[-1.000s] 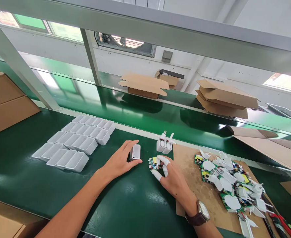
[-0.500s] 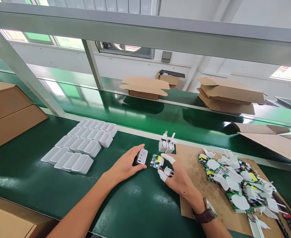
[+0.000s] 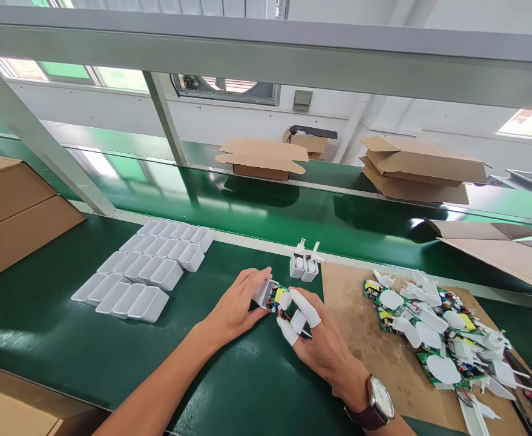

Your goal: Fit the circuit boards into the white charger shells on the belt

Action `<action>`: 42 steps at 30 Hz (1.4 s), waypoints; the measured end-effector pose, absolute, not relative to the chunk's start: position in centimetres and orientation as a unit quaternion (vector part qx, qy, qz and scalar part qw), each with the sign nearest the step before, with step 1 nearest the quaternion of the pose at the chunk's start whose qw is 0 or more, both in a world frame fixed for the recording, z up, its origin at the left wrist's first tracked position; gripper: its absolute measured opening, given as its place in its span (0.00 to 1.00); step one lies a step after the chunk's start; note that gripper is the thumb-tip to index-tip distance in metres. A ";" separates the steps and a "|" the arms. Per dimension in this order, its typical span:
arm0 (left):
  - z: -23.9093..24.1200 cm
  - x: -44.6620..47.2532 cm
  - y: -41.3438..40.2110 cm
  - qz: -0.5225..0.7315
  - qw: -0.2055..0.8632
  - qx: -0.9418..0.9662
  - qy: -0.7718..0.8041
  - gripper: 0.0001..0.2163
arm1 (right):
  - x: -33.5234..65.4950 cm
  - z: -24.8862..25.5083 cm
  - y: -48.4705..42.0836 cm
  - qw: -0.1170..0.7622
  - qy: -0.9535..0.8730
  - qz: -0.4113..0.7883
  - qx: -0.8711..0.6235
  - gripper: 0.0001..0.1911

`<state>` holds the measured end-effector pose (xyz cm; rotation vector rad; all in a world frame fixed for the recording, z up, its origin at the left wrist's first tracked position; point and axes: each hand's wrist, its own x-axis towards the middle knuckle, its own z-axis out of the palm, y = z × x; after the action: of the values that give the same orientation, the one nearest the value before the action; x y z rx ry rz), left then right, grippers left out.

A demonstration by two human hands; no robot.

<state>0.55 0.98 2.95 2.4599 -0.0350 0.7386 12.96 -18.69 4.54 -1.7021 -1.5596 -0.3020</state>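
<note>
My left hand (image 3: pixel 241 303) is closed around a white plastic charger housing (image 3: pixel 262 293), its open end turned toward the right. In my right hand (image 3: pixel 318 333), white finger cots cover the thumb and a finger, which pinch a charger circuit board (image 3: pixel 278 298) with a yellow transformer and a white plug piece hanging by it. The board's left end is at the mouth of the housing; how far it sits inside is hidden. Just beyond my hands stand two housings (image 3: pixel 304 267) with boards and plug parts sticking out of them.
Rows of white housings (image 3: pixel 143 260) stand on the green table at left. A heap of circuit boards (image 3: pixel 438 339) lies on a cardboard sheet (image 3: pixel 356 345) at right. Cardboard boxes (image 3: pixel 20 212) flank the table, and a green conveyor (image 3: pixel 247 206) runs behind a metal frame.
The housing has turned in my left hand so its open end faces the board. My right hand has brought the board leftward to the housing's mouth.
</note>
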 end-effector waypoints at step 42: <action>3.2 0.9 0.4 0.294 0.245 0.923 -0.034 0.35 | 12.9 5.3 -18.8 0.364 -0.615 -0.127 -0.688 0.36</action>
<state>0.85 0.38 3.18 2.5204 -0.0929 0.8037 12.87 -18.85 5.28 -1.7692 -1.5820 -0.3266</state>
